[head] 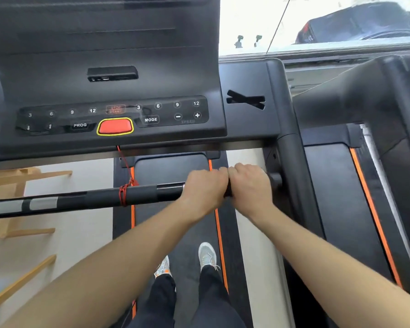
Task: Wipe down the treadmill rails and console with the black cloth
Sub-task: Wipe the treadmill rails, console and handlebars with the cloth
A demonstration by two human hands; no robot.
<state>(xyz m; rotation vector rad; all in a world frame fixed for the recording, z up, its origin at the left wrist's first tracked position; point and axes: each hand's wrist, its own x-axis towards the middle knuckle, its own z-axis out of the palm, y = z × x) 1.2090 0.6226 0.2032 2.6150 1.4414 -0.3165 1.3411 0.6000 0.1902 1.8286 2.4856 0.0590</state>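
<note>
matt black plastic console [133,67], glossy button panel [111,116], matt foam-like rail [100,197]

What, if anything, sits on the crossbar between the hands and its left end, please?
A red cord is tied round the crossbar, left of the left hand and right hand gripping its right end; grey patches lie further left.

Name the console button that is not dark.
The wide button between PROG and MODE: solid red with a yellow rim; the others are dark.
</note>
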